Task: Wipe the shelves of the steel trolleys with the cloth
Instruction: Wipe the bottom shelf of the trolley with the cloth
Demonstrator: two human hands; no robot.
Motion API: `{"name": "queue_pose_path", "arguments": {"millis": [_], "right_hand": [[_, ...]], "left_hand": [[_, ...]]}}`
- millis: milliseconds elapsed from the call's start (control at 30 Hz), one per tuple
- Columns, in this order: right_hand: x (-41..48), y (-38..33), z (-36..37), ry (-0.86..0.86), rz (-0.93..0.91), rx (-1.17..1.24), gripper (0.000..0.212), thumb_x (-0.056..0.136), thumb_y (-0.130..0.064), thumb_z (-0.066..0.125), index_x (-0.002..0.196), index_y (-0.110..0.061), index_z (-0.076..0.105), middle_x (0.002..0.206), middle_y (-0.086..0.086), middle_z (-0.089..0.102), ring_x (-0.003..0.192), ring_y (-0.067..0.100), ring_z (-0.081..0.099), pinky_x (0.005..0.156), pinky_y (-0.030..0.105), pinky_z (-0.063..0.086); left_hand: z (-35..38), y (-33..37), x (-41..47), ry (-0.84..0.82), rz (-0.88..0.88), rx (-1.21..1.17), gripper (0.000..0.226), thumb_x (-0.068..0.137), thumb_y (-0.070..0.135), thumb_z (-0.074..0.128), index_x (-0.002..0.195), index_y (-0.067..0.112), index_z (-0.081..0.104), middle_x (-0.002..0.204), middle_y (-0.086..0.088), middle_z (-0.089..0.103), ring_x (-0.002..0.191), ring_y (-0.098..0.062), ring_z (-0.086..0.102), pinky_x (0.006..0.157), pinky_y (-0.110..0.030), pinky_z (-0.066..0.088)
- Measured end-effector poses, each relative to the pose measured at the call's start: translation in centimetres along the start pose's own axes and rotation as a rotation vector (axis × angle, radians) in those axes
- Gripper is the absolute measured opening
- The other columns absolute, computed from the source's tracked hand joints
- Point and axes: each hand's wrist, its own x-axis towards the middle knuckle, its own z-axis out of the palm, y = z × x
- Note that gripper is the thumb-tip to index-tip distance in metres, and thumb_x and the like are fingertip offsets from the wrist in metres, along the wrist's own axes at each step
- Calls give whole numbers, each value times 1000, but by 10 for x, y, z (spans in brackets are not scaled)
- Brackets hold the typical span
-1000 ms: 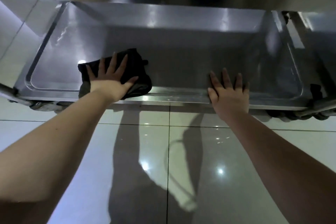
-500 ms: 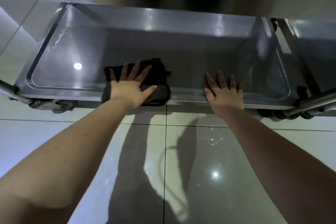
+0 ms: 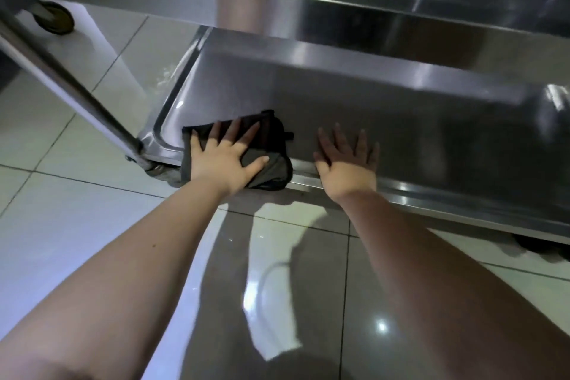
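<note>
Left hand (image 3: pixel 220 163) lies flat, fingers spread, pressing the dark cloth (image 3: pixel 271 145) onto the bottom shelf (image 3: pixel 401 120) near its front-left corner. The flat palm likely spreads pressure for wiping. Right hand (image 3: pixel 347 163) is also flat and open, holding nothing, planted on the shelf's front lip just beside the cloth, probably to brace the trolley. Upper shelf (image 3: pixel 277 6) overhangs, hence the low reach.

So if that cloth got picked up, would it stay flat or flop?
Probably flop: the cloth already droops over the shelf edge. Likely light, since it lies flat under the left hand. It should slide easily on smooth steel.
</note>
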Motion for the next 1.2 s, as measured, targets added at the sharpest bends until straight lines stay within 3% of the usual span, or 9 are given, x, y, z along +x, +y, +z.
{"name": "queue_pose_path", "arguments": {"millis": [100, 200, 367, 533, 667, 767, 1000, 1100, 1200], "right_hand": [[1, 5, 12, 54, -10, -28, 56, 96, -63, 20, 147, -57, -2, 163, -18, -5, 149, 34, -9, 116, 59, -9], [2, 4, 18, 49, -45, -55, 56, 90, -66, 13, 140, -66, -11, 158, -27, -12, 148, 39, -13, 113, 63, -11], [2, 5, 20, 48, -91, -135, 53, 89, -68, 9, 133, -71, -21, 157, -29, -15, 146, 44, -15, 111, 67, -11], [-2, 2, 18, 50, -101, -149, 52, 87, -69, 3, 131, -70, -24, 158, -27, -17, 146, 41, -16, 111, 67, -11], [-3, 1, 16, 36, -117, -158, 53, 90, -66, 4, 134, -68, -24, 158, -25, -19, 147, 36, -17, 111, 67, -12], [-3, 3, 14, 40, -130, -154, 53, 91, -66, 6, 136, -67, -23, 159, -25, -18, 147, 37, -16, 111, 66, -12], [-4, 3, 16, 55, -115, -158, 54, 91, -67, 6, 139, -66, -17, 159, -25, -17, 148, 36, -15, 113, 64, -10], [-6, 1, 16, 62, -104, -168, 54, 91, -66, 7, 141, -65, -15, 160, -24, -16, 148, 36, -14, 113, 64, -9], [-6, 0, 13, 49, -93, -152, 54, 91, -67, 8, 141, -64, -13, 160, -23, -15, 148, 35, -16, 114, 64, -9]], "left_hand": [[-3, -63, 5, 19, -86, -4, 76, 77, 86, 9, 147, 58, -3, 164, 12, 1, 150, -26, 2, 115, -62, -2], [0, -79, 9, 31, -66, 14, 76, 75, 87, 5, 145, 60, -7, 164, 11, -1, 151, -26, 1, 114, -63, -4], [0, -72, 47, 25, 47, -23, 79, 71, 88, 8, 143, 62, -11, 164, 13, -5, 151, -27, -2, 114, -65, -2], [-2, -57, 109, 77, 114, 6, 75, 80, 85, 15, 146, 58, -8, 164, 10, -2, 150, -30, 0, 112, -68, -1], [-10, -45, 149, 68, 53, -40, 75, 83, 83, 20, 149, 54, -1, 165, 4, 6, 150, -33, 2, 111, -69, -3], [-12, -30, 136, 25, 28, -31, 76, 82, 83, 16, 149, 53, -4, 165, 4, 2, 149, -35, -1, 109, -71, -4], [9, -19, 17, 38, 254, -36, 74, 74, 87, 7, 142, 63, -12, 164, 8, 6, 149, -34, -1, 109, -68, -2], [8, -15, 40, 18, 190, -26, 75, 70, 90, 5, 138, 66, -18, 164, 12, -5, 149, -35, -6, 107, -70, -8], [2, -1, 96, 26, 137, -21, 78, 73, 88, 7, 143, 60, -11, 164, 9, -6, 148, -38, -7, 106, -72, -8]]}}
